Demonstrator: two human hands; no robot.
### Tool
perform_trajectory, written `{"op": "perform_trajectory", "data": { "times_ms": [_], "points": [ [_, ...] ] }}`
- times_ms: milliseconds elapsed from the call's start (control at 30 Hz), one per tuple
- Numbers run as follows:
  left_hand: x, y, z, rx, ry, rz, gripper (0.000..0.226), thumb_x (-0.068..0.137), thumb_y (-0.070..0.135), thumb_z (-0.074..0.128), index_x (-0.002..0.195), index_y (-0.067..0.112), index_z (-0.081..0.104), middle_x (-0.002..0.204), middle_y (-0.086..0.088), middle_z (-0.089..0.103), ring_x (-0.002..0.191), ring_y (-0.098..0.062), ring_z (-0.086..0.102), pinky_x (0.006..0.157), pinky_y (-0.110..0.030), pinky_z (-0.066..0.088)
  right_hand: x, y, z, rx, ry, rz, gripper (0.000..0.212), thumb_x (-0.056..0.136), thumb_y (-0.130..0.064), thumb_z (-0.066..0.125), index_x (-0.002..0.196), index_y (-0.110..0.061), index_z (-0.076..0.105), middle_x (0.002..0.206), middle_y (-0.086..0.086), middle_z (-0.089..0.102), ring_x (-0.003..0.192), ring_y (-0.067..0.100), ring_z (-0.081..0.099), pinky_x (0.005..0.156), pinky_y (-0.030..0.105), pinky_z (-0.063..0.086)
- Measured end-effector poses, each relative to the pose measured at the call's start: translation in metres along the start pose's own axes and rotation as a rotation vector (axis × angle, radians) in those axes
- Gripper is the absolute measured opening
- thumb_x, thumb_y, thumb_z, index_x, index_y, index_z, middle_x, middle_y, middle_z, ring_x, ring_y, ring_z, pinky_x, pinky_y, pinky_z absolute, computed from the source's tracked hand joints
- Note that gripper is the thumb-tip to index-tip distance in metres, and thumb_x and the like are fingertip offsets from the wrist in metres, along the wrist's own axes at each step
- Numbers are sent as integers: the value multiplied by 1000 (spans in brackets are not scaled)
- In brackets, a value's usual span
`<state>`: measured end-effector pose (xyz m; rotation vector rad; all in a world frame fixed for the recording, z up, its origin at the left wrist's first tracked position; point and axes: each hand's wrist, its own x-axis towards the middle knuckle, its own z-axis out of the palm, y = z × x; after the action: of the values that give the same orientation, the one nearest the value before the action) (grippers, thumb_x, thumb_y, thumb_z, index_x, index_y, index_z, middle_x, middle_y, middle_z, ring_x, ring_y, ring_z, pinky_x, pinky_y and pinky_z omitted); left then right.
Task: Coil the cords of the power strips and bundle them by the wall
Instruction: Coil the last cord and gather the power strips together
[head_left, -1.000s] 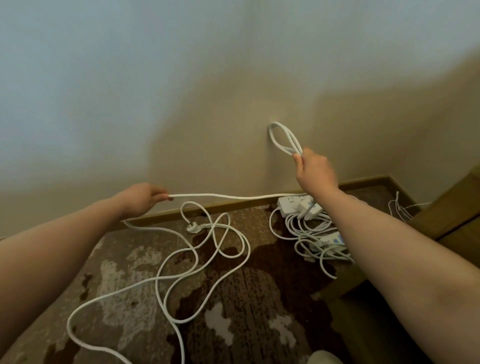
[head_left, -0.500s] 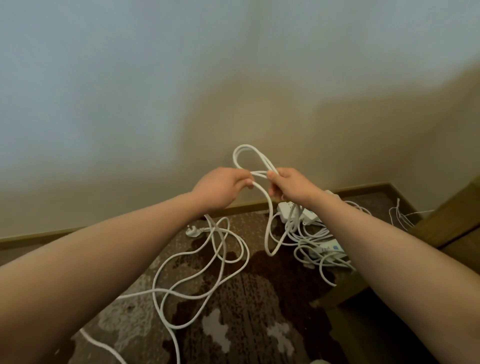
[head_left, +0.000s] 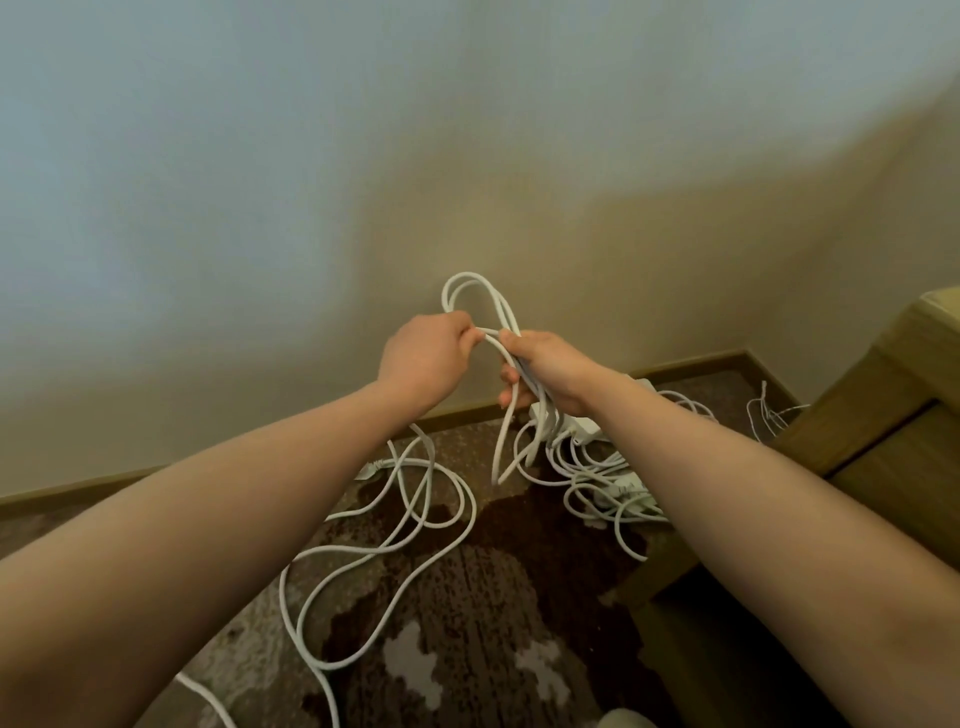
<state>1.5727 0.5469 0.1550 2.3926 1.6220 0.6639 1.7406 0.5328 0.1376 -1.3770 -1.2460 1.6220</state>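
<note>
A long white cord (head_left: 415, 525) sprawls in loose loops over the patterned carpet. Part of it is gathered into a coil (head_left: 480, 296) that stands up above my hands and hangs down below them. My right hand (head_left: 550, 369) is closed around the gathered strands. My left hand (head_left: 426, 358) sits right beside it, pinching a strand that runs into the coil. The cord's plug (head_left: 370, 470) lies on the floor under my left forearm. White power strips (head_left: 587, 428) with tangled cords rest on the floor by the wall, partly hidden by my right arm.
A wooden baseboard (head_left: 691, 364) runs along the plain wall. A wooden cabinet (head_left: 893, 415) stands at the right. A thin white wire (head_left: 766, 413) lies in the corner beside it. The brown carpet (head_left: 467, 623) covers the floor.
My left hand came from far left over to my right hand, bringing a new length of cord into the coil. The coil has more loops now, and both hands sit lower.
</note>
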Motion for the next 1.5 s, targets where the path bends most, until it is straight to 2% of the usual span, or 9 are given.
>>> {"op": "perform_trajectory", "data": {
  "times_ms": [267, 400, 533, 667, 833, 967, 1100, 1233, 1500],
  "points": [
    [13, -13, -16, 103, -12, -15, 32, 83, 57, 57, 73, 27, 60, 69, 8, 58, 67, -14, 54, 51, -27, 34, 1, 6, -2, -243, 123, -115, 32, 105, -35, 40, 80, -17, 47, 56, -2, 38, 39, 8, 32, 38, 22, 29],
    [21, -27, -28, 49, -83, -2, 31, 78, 56, 63, 71, 26, 61, 64, 10, 56, 63, -9, 52, 50, -27, 33, 2, 9, -8, -437, 206, -212, 26, 98, -40, 53, 78, -25, 57, 56, -10, 47, 44, 3, 41, 40, 17, 32],
    [23, -49, -36, -75, -132, -42, 26, 78, 49, 68, 69, 25, 62, 63, 9, 55, 65, -14, 53, 57, -30, 40, 5, 9, -10, -694, 164, -241, 21, 87, -43, 70, 91, -23, 65, 72, -6, 62, 66, 10, 58, 59, 25, 44],
    [26, -55, -41, -128, -43, -112, 41, 69, 57, 73, 65, 19, 58, 56, 3, 53, 55, -12, 49, 48, -27, 34, 5, 13, -9, -806, 171, -261, 16, 94, -41, 60, 88, -27, 61, 76, -3, 62, 70, 15, 58, 59, 27, 42],
    [18, -55, -33, -162, -34, -207, 40, 76, 54, 68, 68, 17, 57, 59, 1, 54, 57, -14, 50, 51, -28, 36, 5, 15, -8, -824, 150, -225, 36, 96, -50, 53, 94, -16, 63, 72, -1, 58, 63, 15, 52, 58, 30, 40],
    [6, -66, -33, -420, -241, -249, 21, 94, 33, 54, 85, 15, 63, 65, 1, 52, 59, -15, 46, 54, -26, 38, 7, 17, -10, -906, 176, -179, 43, 97, -57, 45, 87, -18, 59, 70, 0, 56, 62, 18, 51, 57, 33, 39],
    [-13, -69, -30, -692, -414, -285, 26, 101, 22, 38, 99, 11, 62, 63, 0, 43, 54, -12, 38, 54, -25, 36, 9, 16, -15, -911, 371, -177, 46, 97, -61, 42, 84, -19, 55, 73, 2, 59, 63, 22, 55, 53, 33, 39],
    [-16, -69, -34, -650, -425, -248, 29, 102, 23, 37, 107, 11, 63, 63, 0, 41, 54, -13, 37, 55, -25, 36, 9, 17, -20, -861, 486, -192, 40, 96, -61, 42, 79, -26, 51, 74, 0, 59, 62, 19, 56, 51, 31, 37],
    [-10, -89, -62, -560, -338, -271, 25, 96, 29, 52, 97, 16, 72, 59, 2, 40, 52, -13, 32, 50, -22, 30, 10, 16, -33, -749, 617, -199, 41, 96, -60, 44, 84, -22, 55, 75, 1, 59, 65, 21, 57, 51, 31, 38]
  ]
}}
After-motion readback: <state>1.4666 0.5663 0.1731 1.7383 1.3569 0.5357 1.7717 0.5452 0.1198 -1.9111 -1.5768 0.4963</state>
